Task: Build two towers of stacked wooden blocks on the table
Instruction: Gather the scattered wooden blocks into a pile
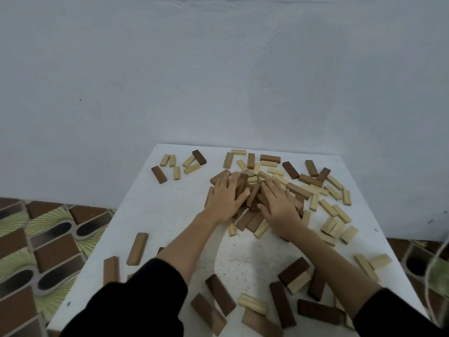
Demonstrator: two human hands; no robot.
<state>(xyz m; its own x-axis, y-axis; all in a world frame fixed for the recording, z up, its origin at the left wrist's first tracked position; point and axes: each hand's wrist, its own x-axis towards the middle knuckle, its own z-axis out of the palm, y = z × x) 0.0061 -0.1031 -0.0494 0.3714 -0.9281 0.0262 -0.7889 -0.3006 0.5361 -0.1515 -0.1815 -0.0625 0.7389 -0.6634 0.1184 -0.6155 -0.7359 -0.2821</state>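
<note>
Together, the left hand (pixel 224 199) and right hand (pixel 279 203) press down on a jumbled heap of blocks (pixel 252 188) at the middle of the white table (pixel 170 207), fingers spread and nearly flat, gripping no single piece; loose pale and dark blocks lie scattered all round, some near the far edge, others close by the black sleeves (pixel 136 302); nothing stands stacked.
</note>
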